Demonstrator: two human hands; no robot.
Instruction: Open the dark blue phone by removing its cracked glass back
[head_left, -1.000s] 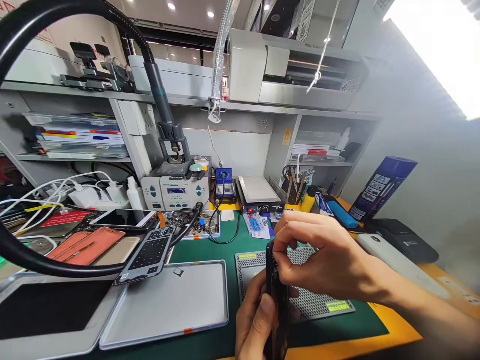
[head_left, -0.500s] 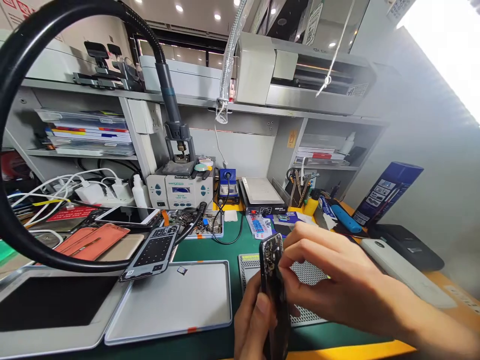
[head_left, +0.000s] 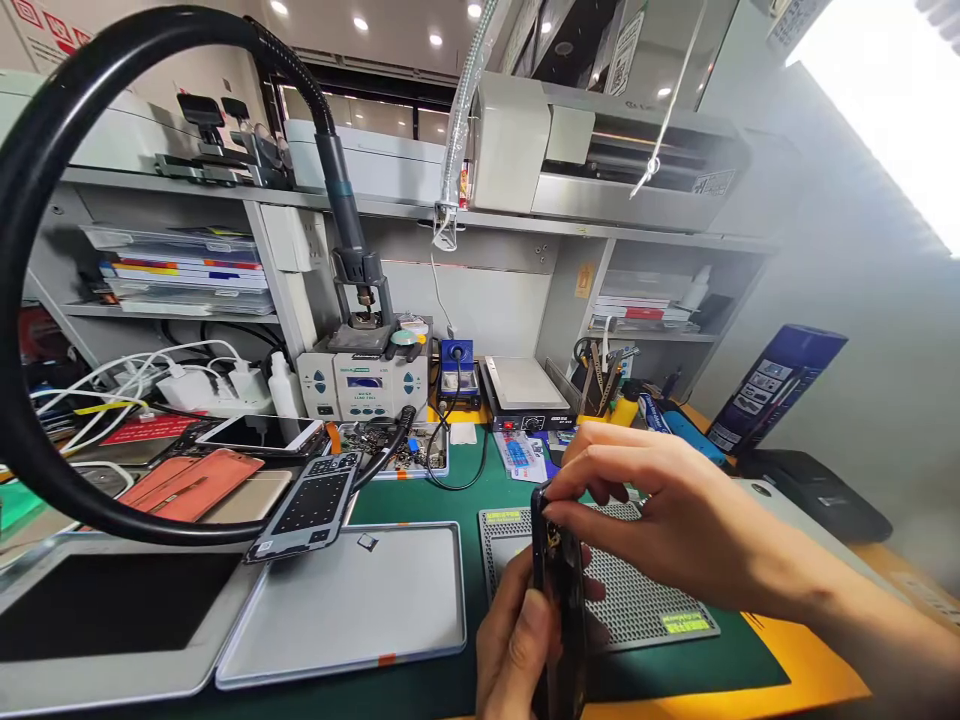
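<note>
Smartphone (head_left: 568, 625), one, dark-bodied, metallic parts showing near its upper end; held on edge, roughly upright, between the worker's two hands, above the front of the bench.

Contents of the bench, as seen from left to right:

Tablet (head_left: 97, 605), pale frame, dark face, lying flat. Coral-coloured panel (head_left: 191, 487), behind the tablet. Phone-shaped panel (head_left: 311, 508), black, dotted, grey-edged, overlapping a corner of the next item. Shallow white tray (head_left: 345, 615), bearing one small card-like piece (head_left: 367, 542). Hot-air station (head_left: 365, 385), grey, with display, at the back. Blue soldering station (head_left: 457, 352), beside it. Left hand (head_left: 517, 640), fingers and thumb wrapped round the smartphone's lower part. Hot plate (head_left: 529, 385), flat-topped, behind the hands. Perforated grey mat (head_left: 637, 600), on a green work mat (head_left: 739, 655), partly hidden by the hands. Right hand (head_left: 660, 510), thumb and forefinger drawn close together at the smartphone's upper end; whether they grip anything small I cannot tell. Blue box (head_left: 780, 390), printed, leaning, at far right.
</note>
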